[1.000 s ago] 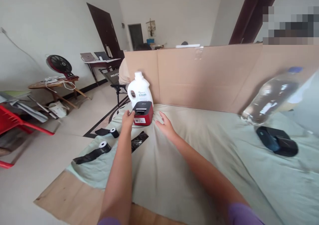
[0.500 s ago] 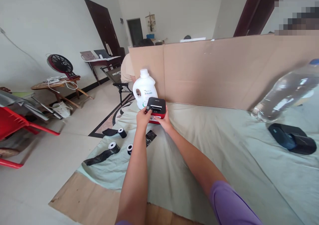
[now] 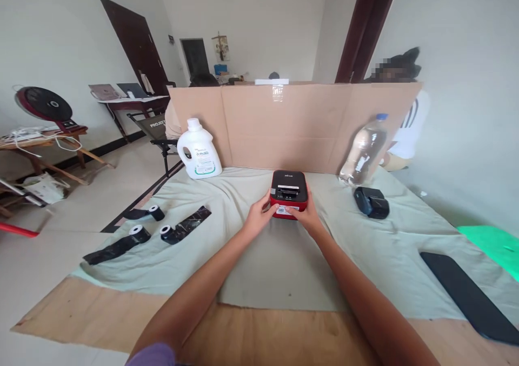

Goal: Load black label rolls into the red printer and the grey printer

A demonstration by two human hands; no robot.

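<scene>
Between my hands is a small label printer (image 3: 289, 185) with a black top, a red lower body and a white sticker on its near side. My left hand (image 3: 260, 213) grips its left side, thumb along the front. On the opposite side my right hand (image 3: 307, 213) holds it the same way, its thumb near the sticker. The printer is over the middle of the pale green cloth (image 3: 279, 268); whether it rests there or hangs just above, I cannot tell. Left of it lie paper rolls in black wrapping, the nearest roll (image 3: 167, 233) with its wrapping stretched out.
A white detergent jug (image 3: 199, 152) stands at the back left, before a cardboard panel (image 3: 284, 122). Toward the right are a clear plastic bottle (image 3: 364, 150), a black handheld device (image 3: 372, 203) and a flat black slab (image 3: 466, 295). A person (image 3: 411, 122) sits behind the panel.
My hands have carried the printer rightward, from in front of the detergent jug to the middle of the cloth. The view has turned right, and the left hand has shifted lower on the printer's side.
</scene>
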